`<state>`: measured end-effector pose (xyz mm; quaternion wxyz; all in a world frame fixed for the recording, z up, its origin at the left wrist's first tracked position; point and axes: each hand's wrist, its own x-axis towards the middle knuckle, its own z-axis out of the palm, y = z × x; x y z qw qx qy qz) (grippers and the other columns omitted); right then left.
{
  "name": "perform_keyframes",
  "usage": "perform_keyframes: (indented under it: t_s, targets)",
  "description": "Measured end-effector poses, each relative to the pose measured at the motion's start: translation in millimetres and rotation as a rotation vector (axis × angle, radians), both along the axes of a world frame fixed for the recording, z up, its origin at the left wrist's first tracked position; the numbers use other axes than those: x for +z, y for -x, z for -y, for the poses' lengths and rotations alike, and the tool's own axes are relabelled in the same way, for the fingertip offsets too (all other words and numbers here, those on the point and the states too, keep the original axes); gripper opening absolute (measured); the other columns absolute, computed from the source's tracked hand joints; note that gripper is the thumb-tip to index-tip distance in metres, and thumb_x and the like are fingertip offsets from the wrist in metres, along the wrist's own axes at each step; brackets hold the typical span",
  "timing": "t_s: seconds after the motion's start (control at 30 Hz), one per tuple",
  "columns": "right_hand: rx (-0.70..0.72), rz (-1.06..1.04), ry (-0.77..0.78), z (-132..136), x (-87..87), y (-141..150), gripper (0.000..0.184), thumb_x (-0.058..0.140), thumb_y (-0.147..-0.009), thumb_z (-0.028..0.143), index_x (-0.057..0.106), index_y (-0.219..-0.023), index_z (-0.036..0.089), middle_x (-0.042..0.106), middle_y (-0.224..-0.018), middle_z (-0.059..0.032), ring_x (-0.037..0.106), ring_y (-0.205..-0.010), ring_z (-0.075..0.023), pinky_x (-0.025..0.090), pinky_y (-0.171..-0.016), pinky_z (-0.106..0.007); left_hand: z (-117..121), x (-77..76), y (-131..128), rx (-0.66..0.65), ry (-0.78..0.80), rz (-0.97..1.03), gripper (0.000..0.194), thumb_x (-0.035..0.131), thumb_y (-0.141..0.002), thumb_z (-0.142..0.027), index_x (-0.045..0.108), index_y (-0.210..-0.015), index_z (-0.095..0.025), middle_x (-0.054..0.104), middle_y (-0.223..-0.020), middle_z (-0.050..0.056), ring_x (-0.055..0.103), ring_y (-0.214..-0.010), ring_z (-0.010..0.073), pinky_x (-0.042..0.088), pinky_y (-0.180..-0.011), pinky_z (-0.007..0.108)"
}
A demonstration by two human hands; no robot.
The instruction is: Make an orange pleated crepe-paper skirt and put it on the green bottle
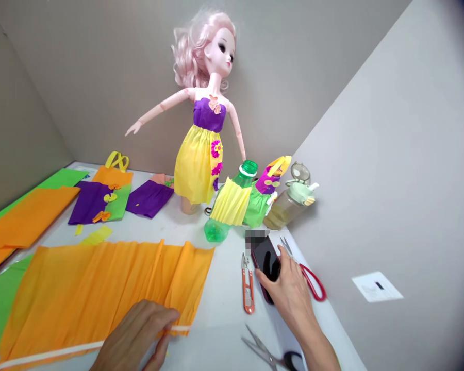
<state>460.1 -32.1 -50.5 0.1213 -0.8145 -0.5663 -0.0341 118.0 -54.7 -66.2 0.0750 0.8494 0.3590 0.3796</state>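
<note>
My right hand (292,286) grips a dark smartphone (267,260) lying on the table, thumb on one long edge and fingers on the other. My left hand (139,330) is curled over the near edge of an orange gathered sheet (100,293), its thumb drawn in near the index finger. A narrow white strip (58,354) runs along that edge and passes under the hand. Left of the phone lie orange thread snips (248,288). Red-handled scissors (313,283) rest just beyond my right hand, and dark-handled scissors (270,355) sit nearer, between both hands.
A pink-haired doll (199,159) in a purple and yellow dress stands at the back. Beside it are a green bottle (216,231) wrapped in yellow and a lidded drink bottle (282,208). Orange sheets (31,211) and small purple garments (150,198) lie on the left.
</note>
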Motion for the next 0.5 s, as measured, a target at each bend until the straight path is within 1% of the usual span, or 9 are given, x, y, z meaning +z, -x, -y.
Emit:
perform_keyframes:
  t_s: [0.1,0.17,0.2,0.23,0.27,0.33,0.37,0.4,0.5]
  targets:
    - [0.005,-0.017,-0.077,4.1,11.5,9.3,0.078,0.057,-0.082,0.051,0.037,-0.147,0.012,0.059,-0.129,-0.0195,0.053,-0.123,-0.0387,0.041,-0.102,-0.054,0.3,0.4,-0.1,-0.003,-0.002,0.002,0.016,0.046,-0.100,-0.019,0.057,-0.111,-0.021,0.071,-0.086,0.002,0.069,-0.079,0.0137,0.054,-0.075,0.020]
    - [0.019,-0.113,-0.179,9.3,29.4,26.5,0.075,0.056,-0.082,0.055,0.043,-0.143,0.014,0.056,-0.134,-0.0202,0.050,-0.126,-0.0391,0.038,-0.105,-0.055,0.2,1.4,0.1,0.004,0.008,0.016,0.015,0.046,-0.100,-0.020,0.056,-0.111,-0.021,0.071,-0.086,0.003,0.069,-0.079,0.0137,0.055,-0.074,0.019]
    - [0.044,-0.220,-0.202,12.6,39.9,38.5,0.069,0.055,-0.082,0.056,0.048,-0.138,0.016,0.057,-0.133,-0.0187,0.051,-0.125,-0.0369,0.039,-0.104,-0.053,0.0,1.9,0.4,0.007,0.017,0.028,0.015,0.046,-0.100,-0.021,0.056,-0.111,-0.022,0.070,-0.086,0.003,0.069,-0.078,0.0136,0.055,-0.073,0.019]
    - [0.085,-0.378,-0.146,16.4,50.0,52.2,0.058,0.053,-0.084,0.056,0.055,-0.127,0.018,0.063,-0.122,-0.0160,0.057,-0.116,-0.0333,0.043,-0.100,-0.049,-0.2,2.3,0.9,0.010,0.029,0.041,0.014,0.046,-0.101,-0.022,0.056,-0.111,-0.022,0.070,-0.086,0.002,0.070,-0.078,0.0137,0.055,-0.073,0.019]
    - [0.158,-0.571,-0.015,20.3,58.6,66.9,0.047,0.051,-0.086,0.056,0.061,-0.113,0.018,0.068,-0.105,-0.0128,0.062,-0.100,-0.0292,0.047,-0.090,-0.044,-0.3,2.6,1.6,0.015,0.043,0.056,0.013,0.047,-0.101,-0.024,0.055,-0.110,-0.022,0.070,-0.086,0.002,0.070,-0.078,0.0137,0.056,-0.073,0.018]
    - [0.383,-1.015,0.409,28.1,67.3,96.1,0.043,0.055,-0.086,0.060,0.062,-0.092,0.018,0.067,-0.081,-0.0072,0.063,-0.076,-0.0206,0.049,-0.073,-0.033,-0.2,2.7,3.1,0.033,0.069,0.091,0.012,0.048,-0.101,-0.027,0.055,-0.110,-0.023,0.070,-0.087,0.002,0.070,-0.079,0.0138,0.057,-0.072,0.018]
    - [0.402,-1.216,0.562,31.5,66.3,109.2,0.049,0.059,-0.081,0.066,0.059,-0.089,0.018,0.065,-0.076,-0.0049,0.060,-0.065,-0.0165,0.046,-0.062,-0.028,0.2,2.5,3.7,0.046,0.078,0.107,0.013,0.049,-0.101,-0.028,0.055,-0.111,-0.023,0.070,-0.087,0.002,0.071,-0.079,0.0141,0.057,-0.072,0.017]
    - [0.404,-1.362,0.662,34.4,62.1,120.6,0.057,0.063,-0.076,0.072,0.057,-0.088,0.017,0.063,-0.074,-0.0036,0.056,-0.060,-0.0134,0.042,-0.056,-0.024,0.7,2.4,4.1,0.059,0.086,0.119,0.013,0.050,-0.101,-0.029,0.055,-0.111,-0.023,0.071,-0.087,0.002,0.071,-0.080,0.0143,0.057,-0.072,0.018]
    - [0.489,-1.651,0.768,38.9,37.4,144.6,0.069,0.067,-0.066,0.081,0.057,-0.091,0.017,0.064,-0.076,-0.0035,0.053,-0.059,-0.0094,0.035,-0.054,-0.019,2.1,2.2,4.3,0.094,0.092,0.140,0.014,0.052,-0.100,-0.029,0.056,-0.112,-0.023,0.070,-0.086,0.002,0.070,-0.078,0.0149,0.058,-0.071,0.018]
